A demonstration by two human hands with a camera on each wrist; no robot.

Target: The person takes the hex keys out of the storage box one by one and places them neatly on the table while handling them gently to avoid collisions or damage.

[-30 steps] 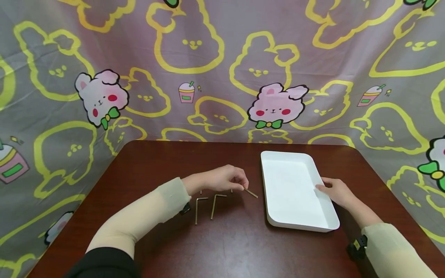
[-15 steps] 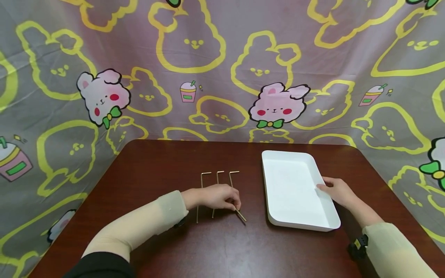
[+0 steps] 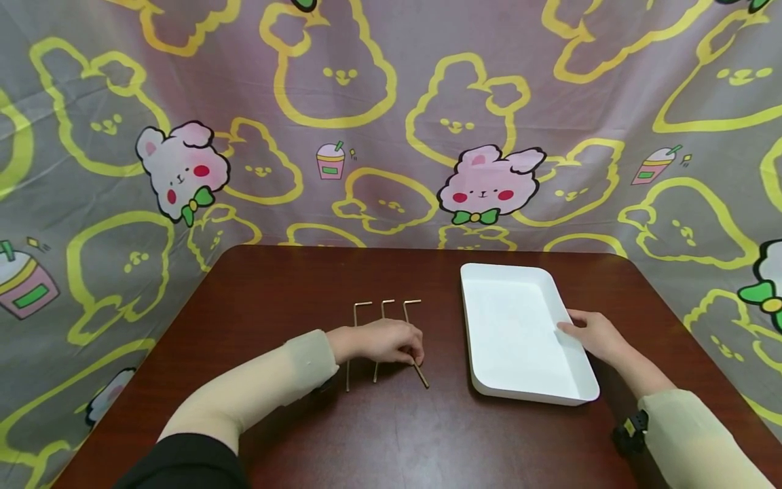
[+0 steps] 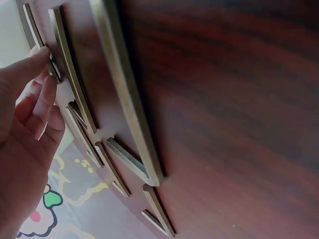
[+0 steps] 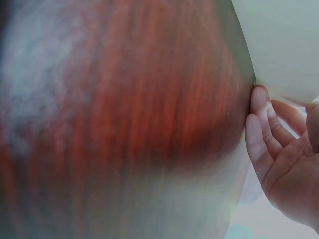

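Observation:
Several brass-coloured L-shaped hex keys lie on the table in two rows. My left hand is over them and pinches one hex key at the right of the near row, its long end pointing towards me. In the left wrist view the thumb lies on that hex key, beside two more near keys. The far row's keys show their bent ends beyond the hand; their lower parts are partly hidden. My right hand grips the right rim of a white tray, thumb inside, fingers outside.
The dark brown table reaches back to a printed cloth hanging behind and at both sides. The tray stands to the right of the hex keys, its rim raised around a bare floor.
My left hand has come from beside the tray, moving left and nearer to me, with a hex key in its fingers, lowering it to the table. The right hand stays on the tray.

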